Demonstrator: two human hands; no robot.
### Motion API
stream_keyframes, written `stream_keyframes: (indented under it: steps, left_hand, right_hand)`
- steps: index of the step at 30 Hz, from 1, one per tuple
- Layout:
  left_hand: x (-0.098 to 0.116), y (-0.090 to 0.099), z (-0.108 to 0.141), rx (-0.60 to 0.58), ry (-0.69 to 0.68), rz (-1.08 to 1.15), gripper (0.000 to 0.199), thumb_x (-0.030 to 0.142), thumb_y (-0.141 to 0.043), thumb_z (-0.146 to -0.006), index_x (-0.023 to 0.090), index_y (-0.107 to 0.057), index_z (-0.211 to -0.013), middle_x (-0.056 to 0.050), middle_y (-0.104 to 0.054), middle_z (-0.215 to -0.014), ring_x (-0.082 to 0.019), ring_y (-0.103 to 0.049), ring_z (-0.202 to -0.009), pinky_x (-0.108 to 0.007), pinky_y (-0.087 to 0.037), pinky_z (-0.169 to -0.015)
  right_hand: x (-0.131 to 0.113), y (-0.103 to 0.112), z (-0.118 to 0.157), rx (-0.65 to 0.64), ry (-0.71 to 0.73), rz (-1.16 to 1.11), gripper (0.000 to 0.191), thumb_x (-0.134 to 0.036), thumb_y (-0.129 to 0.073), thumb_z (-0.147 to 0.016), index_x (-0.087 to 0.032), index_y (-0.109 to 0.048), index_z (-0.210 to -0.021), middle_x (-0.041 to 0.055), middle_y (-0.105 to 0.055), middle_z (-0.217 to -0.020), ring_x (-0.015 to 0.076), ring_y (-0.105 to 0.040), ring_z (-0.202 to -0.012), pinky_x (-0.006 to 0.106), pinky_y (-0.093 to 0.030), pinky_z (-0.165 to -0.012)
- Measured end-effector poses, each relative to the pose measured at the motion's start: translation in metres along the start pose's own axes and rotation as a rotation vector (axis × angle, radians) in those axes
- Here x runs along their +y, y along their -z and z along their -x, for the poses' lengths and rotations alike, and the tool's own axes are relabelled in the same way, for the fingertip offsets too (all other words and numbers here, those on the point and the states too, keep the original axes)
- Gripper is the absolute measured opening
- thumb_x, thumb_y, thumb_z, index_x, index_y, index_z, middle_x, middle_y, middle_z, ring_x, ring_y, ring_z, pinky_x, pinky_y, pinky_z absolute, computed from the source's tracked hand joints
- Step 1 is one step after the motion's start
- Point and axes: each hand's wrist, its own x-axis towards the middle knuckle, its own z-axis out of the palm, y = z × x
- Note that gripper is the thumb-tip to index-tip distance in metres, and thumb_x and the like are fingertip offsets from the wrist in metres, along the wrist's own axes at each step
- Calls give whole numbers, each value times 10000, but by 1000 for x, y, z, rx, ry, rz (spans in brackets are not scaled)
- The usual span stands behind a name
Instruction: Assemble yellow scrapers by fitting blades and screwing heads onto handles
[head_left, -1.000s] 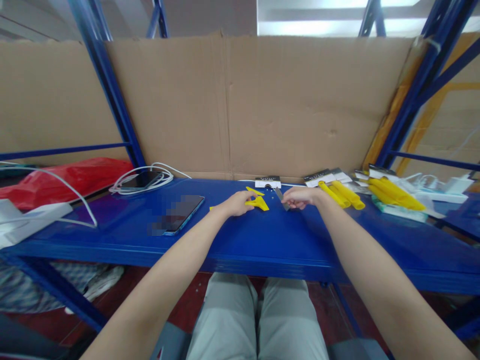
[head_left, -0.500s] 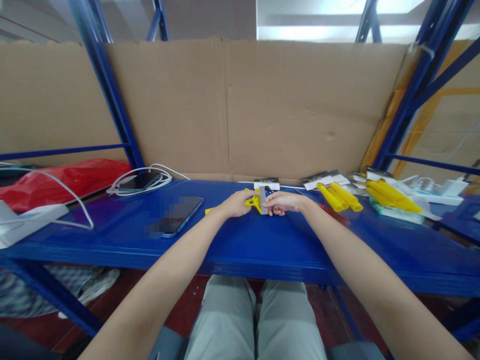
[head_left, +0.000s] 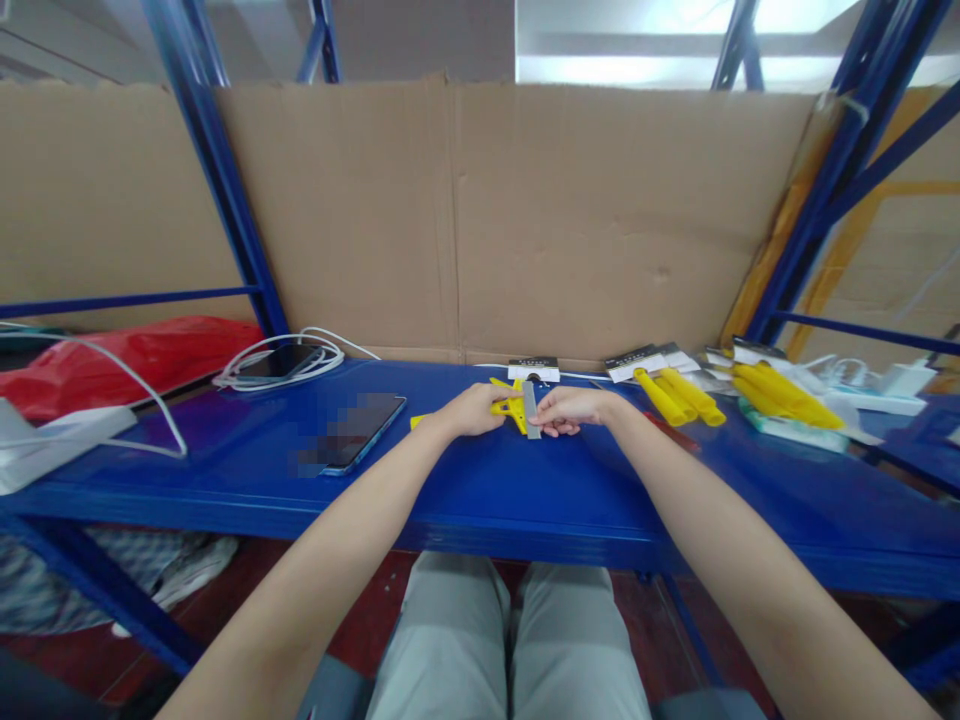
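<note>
Above the blue shelf top, my left hand is closed on a yellow plastic piece with spread arms. My right hand comes in from the other side and pinches a flat grey strip between thumb and fingers. The strip stands nearly upright against the right side of the yellow piece; whether the two are joined I cannot tell. Behind them lies a white and black header card. Another bit of yellow shows beyond my left wrist, mostly covered.
A phone lies to the left, near a coiled white cable and a red bag. On the right are yellow tubes with cards, more yellow pieces and a red item. Cardboard walls off the back.
The grey strip has tilted slightly and sits a little lower and further right. More of the yellow piece shows beside my left fingers, and my right fingers have shifted along the strip.
</note>
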Motion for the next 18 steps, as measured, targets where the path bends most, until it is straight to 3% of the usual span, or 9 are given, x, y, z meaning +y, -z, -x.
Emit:
stream_keyframes:
  steps: [6, 13, 18]
  left_hand:
    - [0, 0, 1, -3, 4, -22, 517, 60, -527, -682, 169, -612, -1180, -77, -638, -1174, -176, -607, -1010, -267, -432, -897]
    - [4, 2, 0, -68, -10, -31, 504, 67, -507, -702, 162, -606, -1187, -80, -647, -1158, -182, -611, -992, -262, -437, -868]
    - [7, 3, 2, -72, -3, 9, 536, 59, -499, -704, 178, -578, -1220, -66, -641, -1173, -179, -615, -976, -260, -445, -851]
  right_hand:
    - [1, 0, -1, 1, -5, -14, 381, -439, -719, -672, -130, -523, -565, -47, -497, -434, 12, -333, -321, 146, -228, -317]
    - [2, -1, -8, 218, 77, -140, 254, -294, -600, -822, -138, -521, -638, -28, -506, -488, 37, -413, -367, 145, -309, -334]
    - [2, -1, -8, 278, 115, -244, 261, -180, -511, -865, -161, -420, -621, -66, -399, -473, 19, -330, -338, 139, -216, -317]
